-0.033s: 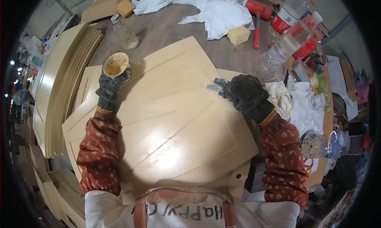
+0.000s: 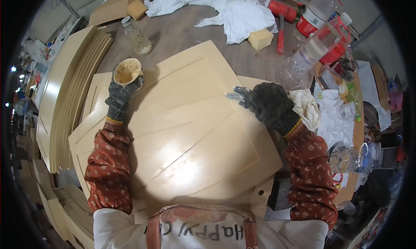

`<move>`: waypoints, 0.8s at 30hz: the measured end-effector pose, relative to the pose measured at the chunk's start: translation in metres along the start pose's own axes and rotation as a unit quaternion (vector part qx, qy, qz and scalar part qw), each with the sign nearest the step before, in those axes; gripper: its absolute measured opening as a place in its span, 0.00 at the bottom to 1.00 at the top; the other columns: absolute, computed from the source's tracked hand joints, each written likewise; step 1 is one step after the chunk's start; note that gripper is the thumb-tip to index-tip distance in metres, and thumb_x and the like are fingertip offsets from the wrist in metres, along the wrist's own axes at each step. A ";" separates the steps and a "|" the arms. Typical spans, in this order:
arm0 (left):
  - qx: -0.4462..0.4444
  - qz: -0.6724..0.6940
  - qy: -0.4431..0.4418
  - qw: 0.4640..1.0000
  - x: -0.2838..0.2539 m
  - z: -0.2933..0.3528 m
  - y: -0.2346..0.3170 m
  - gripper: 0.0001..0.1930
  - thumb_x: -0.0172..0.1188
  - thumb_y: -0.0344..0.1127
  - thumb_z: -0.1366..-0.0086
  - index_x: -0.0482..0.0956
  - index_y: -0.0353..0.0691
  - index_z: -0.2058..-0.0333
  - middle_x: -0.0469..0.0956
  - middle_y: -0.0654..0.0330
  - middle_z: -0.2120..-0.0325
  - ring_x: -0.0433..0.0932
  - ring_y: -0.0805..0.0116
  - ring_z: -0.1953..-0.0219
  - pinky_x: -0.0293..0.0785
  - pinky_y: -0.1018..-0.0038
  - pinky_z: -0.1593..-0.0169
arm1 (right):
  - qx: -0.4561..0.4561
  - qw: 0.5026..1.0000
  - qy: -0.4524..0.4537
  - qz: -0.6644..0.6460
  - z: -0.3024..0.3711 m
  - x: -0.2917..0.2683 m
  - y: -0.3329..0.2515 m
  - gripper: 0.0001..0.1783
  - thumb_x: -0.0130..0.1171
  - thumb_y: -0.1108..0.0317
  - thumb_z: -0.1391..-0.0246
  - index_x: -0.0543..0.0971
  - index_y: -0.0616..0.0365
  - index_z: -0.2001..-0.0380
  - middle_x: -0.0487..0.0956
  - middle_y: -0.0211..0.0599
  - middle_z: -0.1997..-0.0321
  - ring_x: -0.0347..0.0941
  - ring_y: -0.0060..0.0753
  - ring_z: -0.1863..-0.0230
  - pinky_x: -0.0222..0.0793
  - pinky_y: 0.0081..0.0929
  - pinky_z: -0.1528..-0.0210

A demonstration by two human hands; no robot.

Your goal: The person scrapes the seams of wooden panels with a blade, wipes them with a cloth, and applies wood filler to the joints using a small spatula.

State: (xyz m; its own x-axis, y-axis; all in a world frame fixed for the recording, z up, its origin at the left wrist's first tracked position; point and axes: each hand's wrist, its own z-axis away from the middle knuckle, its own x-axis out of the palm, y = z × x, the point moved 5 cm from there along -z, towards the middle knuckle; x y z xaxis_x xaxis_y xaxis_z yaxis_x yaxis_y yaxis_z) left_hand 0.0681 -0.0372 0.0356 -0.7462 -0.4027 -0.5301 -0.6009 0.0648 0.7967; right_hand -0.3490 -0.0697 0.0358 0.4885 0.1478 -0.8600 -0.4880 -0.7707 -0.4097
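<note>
The cream panel (image 2: 186,132) is laid face up at the centre of the dial, turned askew, with one corner pointed to 12 o'clock; it is supported by other panels (image 2: 97,93) beneath, presumably so that its face is raised within easy reach of both hands.

At 10 o'clock, the cup (image 2: 116,78) is grasped from below by the curled fingers of the gloved left hand (image 2: 123,87). Its mouth is turned upward, which would keep the pale paste (image 2: 127,71) inside both contained and accessible, while its position over the panel's edge leaves the middle unobstructed.

Between 2 and 3 o'clock, the gloved right hand (image 2: 273,106) is held over the panel, its fingers bent together and directed toward 9 o'clock. A pale smear is seen at the fingertips; whether a slim tool is gripped there cannot be told.

The glass jar (image 2: 138,39) at 11 o'clock and the yellow sponge (image 2: 260,39) at 1 o'clock are set beyond the panel on the table (image 2: 182,32), apparently to leave its surface uncluttered.
</note>
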 end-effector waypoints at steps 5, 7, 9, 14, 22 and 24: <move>0.006 0.032 0.006 0.999 -0.003 0.004 -0.008 0.28 0.70 0.44 0.46 0.73 0.37 0.51 0.80 0.56 0.58 0.79 0.64 0.56 0.76 0.70 0.53 | -0.004 0.999 0.039 -0.024 0.006 -0.018 -0.012 0.10 0.57 0.61 0.45 0.83 0.47 0.62 0.75 0.36 0.83 0.72 0.36 0.81 0.64 0.34 0.80; -0.008 0.018 0.000 1.000 -0.003 0.005 -0.010 0.27 0.71 0.43 0.46 0.74 0.37 0.51 0.80 0.56 0.59 0.79 0.64 0.56 0.75 0.71 0.53 | 0.017 0.999 0.020 -0.023 0.002 -0.017 -0.012 0.11 0.57 0.62 0.45 0.83 0.50 0.62 0.75 0.37 0.82 0.71 0.39 0.80 0.63 0.36 0.78; -0.007 -0.007 0.000 1.000 -0.002 0.002 -0.009 0.27 0.72 0.43 0.47 0.74 0.36 0.51 0.80 0.56 0.59 0.79 0.65 0.57 0.75 0.71 0.53 | -0.047 0.983 0.009 0.180 -0.008 -0.013 -0.016 0.14 0.58 0.64 0.47 0.81 0.55 0.57 0.75 0.39 0.78 0.70 0.43 0.77 0.61 0.38 0.76; -0.002 0.046 0.010 0.999 0.000 0.000 -0.007 0.29 0.73 0.43 0.48 0.73 0.37 0.51 0.81 0.56 0.59 0.79 0.65 0.57 0.75 0.72 0.52 | 0.026 0.997 -0.062 0.045 -0.006 -0.011 -0.011 0.17 0.58 0.64 0.48 0.80 0.52 0.54 0.74 0.39 0.80 0.69 0.42 0.79 0.61 0.37 0.77; -0.024 0.024 0.015 0.999 0.000 0.002 -0.007 0.34 0.75 0.47 0.52 0.72 0.39 0.49 0.79 0.57 0.57 0.78 0.65 0.54 0.74 0.71 0.49 | -0.058 0.985 -0.044 0.155 0.004 -0.018 -0.019 0.19 0.57 0.61 0.46 0.78 0.49 0.50 0.75 0.38 0.74 0.70 0.41 0.72 0.64 0.38 0.72; -0.010 -0.010 0.031 0.999 0.002 0.001 -0.003 0.31 0.74 0.40 0.50 0.72 0.39 0.49 0.79 0.59 0.56 0.78 0.68 0.54 0.74 0.73 0.49 | -0.075 0.982 -0.008 0.170 -0.013 -0.011 -0.010 0.17 0.58 0.59 0.46 0.80 0.50 0.54 0.74 0.40 0.77 0.71 0.43 0.75 0.64 0.41 0.75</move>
State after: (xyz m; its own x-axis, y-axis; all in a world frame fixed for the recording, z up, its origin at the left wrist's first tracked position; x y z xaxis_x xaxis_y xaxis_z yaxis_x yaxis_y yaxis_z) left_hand 0.0681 -0.0373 0.0323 -0.7150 -0.4597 -0.5267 -0.6085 0.0383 0.7926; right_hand -0.3398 -0.0714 0.0537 0.3036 -0.1261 -0.9444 -0.5088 -0.8595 -0.0488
